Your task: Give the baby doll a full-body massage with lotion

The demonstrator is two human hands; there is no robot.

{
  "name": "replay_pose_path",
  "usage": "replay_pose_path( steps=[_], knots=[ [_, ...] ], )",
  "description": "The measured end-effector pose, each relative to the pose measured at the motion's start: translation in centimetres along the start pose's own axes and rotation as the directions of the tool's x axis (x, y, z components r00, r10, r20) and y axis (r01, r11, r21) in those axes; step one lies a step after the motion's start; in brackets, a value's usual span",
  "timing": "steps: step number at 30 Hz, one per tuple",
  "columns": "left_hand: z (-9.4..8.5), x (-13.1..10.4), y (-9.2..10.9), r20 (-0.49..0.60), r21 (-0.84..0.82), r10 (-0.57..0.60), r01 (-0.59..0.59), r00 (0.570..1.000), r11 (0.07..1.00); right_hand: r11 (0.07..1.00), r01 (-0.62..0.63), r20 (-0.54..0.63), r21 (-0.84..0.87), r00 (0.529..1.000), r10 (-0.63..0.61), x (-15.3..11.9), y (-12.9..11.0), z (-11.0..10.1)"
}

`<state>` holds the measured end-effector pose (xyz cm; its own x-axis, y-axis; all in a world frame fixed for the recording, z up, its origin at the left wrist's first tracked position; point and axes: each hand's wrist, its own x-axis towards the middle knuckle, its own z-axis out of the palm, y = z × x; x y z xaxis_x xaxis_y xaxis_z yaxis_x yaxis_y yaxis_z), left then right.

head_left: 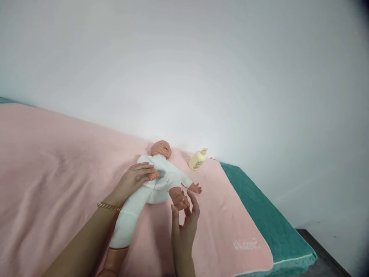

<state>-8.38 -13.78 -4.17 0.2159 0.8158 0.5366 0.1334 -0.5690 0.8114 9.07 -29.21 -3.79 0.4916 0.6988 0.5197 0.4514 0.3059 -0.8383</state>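
A baby doll (161,181) in white clothes lies on its back on a pink blanket (216,215), its head toward the wall. My left hand (134,179) is at the doll's chest, thumb and fingers closed around its arm at the wrist, the small doll hand (153,175) showing past my fingertips. My right hand (186,223) is curled at the doll's raised foot (180,202), thumb on the near side and fingers on the far side and behind it. The doll's other leg (127,223) stretches toward me, under my left forearm. Its white trouser leg ends above the bare lower part.
A pale yellow pump bottle (197,159) stands tilted in view beyond the doll, near the wall (184,77). The blanket lies wrinkled at left over a green covering (259,207), whose edge ends at the right. A dark surface (319,254) sits lower at bottom right.
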Motion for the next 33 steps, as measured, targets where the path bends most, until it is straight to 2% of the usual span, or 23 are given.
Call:
replay_pose_path(
  steps=[3,5,7,9,12,14,16,17,18,21,24,29,33],
  knots=[
    [-0.1,0.1,0.7,-0.047,-0.074,-0.063,0.059,0.997,0.996,0.999,0.028,-0.008,-0.027,1.000,-0.028,-0.1,-0.3,-0.5],
    [-0.2,0.1,1.2,-0.128,-0.155,-0.162,0.141,0.979,0.978,0.997,0.047,-0.011,-0.060,0.999,-0.048,-0.3,-0.6,-1.0],
    [-0.4,0.1,1.7,-0.228,-0.243,-0.283,0.227,0.932,0.943,0.993,0.077,0.011,-0.085,0.997,-0.076,-0.7,-0.7,-1.8],
    [-0.6,0.2,1.9,-0.351,-0.333,-0.349,0.232,0.869,0.914,0.990,0.108,0.041,-0.090,0.994,-0.105,-1.2,-0.5,-2.6],
    [-0.9,0.3,1.6,-0.539,-0.474,-0.403,0.129,0.740,0.871,0.984,0.146,0.045,-0.100,0.989,-0.142,-2.5,0.5,-3.7],
    [-1.3,0.5,1.0,-0.608,-0.584,-0.509,0.092,0.609,0.807,0.979,0.167,0.020,-0.115,0.986,-0.166,-3.3,1.7,-4.4],
    [-1.7,0.5,0.3,-0.611,-0.684,-0.631,0.082,0.477,0.724,0.971,0.194,0.012,-0.141,0.981,-0.194,-3.9,3.3,-5.1],
    [-1.9,0.6,0.0,-0.594,-0.726,-0.682,0.079,0.427,0.683,0.961,0.220,0.025,-0.164,0.975,-0.219,-4.2,4.1,-5.6],
    [-2.1,0.6,-0.3,-0.572,-0.759,-0.720,0.077,0.394,0.646,0.949,0.252,0.051,-0.190,0.968,-0.247,-4.4,5.0,-6.1],
    [-2.5,0.5,-0.8,-0.493,-0.832,-0.793,0.072,0.359,0.550,0.916,0.339,0.152,-0.215,0.938,-0.312,-5.1,7.3,-7.6],
    [-2.6,0.4,-0.9,-0.431,-0.882,-0.836,0.039,0.340,0.470,0.918,0.341,0.162,-0.200,0.936,-0.313,-5.9,8.7,-8.3],
    [-2.5,0.4,-0.7,-0.443,-0.881,-0.836,0.016,0.323,0.473,0.899,0.394,0.161,-0.191,0.916,-0.368,-5.9,8.9,-6.5],
    [-2.5,0.4,-0.9,-0.450,-0.876,-0.828,0.016,0.335,0.482,0.943,0.285,0.115,-0.173,0.957,-0.268,-6.1,7.3,-5.0]
  ],
)
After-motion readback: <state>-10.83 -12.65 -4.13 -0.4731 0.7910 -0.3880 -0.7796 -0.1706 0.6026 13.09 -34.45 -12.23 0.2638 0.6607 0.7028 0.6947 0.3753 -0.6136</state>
